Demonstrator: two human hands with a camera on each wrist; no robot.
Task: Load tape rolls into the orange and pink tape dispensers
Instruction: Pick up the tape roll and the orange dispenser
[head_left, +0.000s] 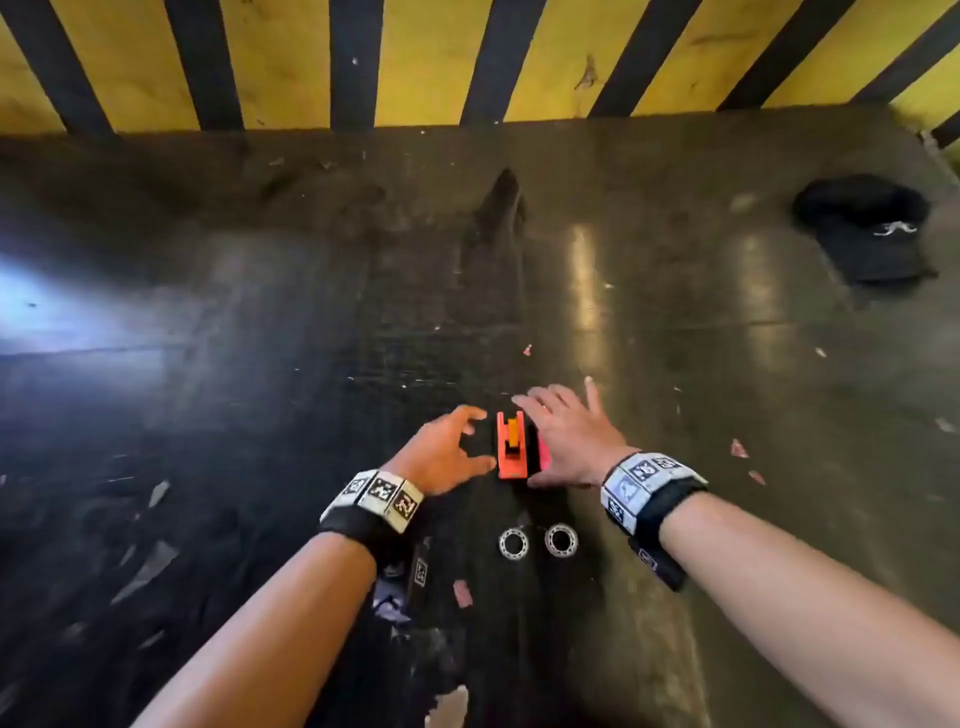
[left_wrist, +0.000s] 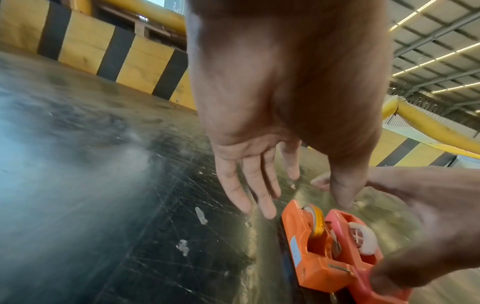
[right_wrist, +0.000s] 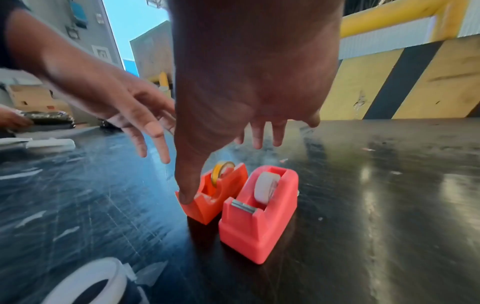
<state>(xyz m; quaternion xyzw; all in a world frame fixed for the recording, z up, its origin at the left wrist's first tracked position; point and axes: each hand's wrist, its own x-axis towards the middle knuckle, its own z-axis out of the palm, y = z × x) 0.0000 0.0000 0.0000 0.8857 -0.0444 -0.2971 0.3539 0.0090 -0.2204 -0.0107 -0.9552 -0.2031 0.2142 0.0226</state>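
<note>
Your two dispensers stand side by side, touching, on the table (head_left: 675, 291), likely so both are within one reach: the orange dispenser (right_wrist: 215, 197) carries a yellow roll (right_wrist: 221, 170), the pink dispenser (right_wrist: 259, 211) a white roll (right_wrist: 265, 187). Your left hand (head_left: 447, 452) hovers beside the orange one, fingers spread, holding nothing. Your right hand (head_left: 566, 436) is spread flat above the pink one, its thumb touching the orange front. Two empty cores (head_left: 537, 541) lie nearer you. No writing on either dispenser is readable.
</note>
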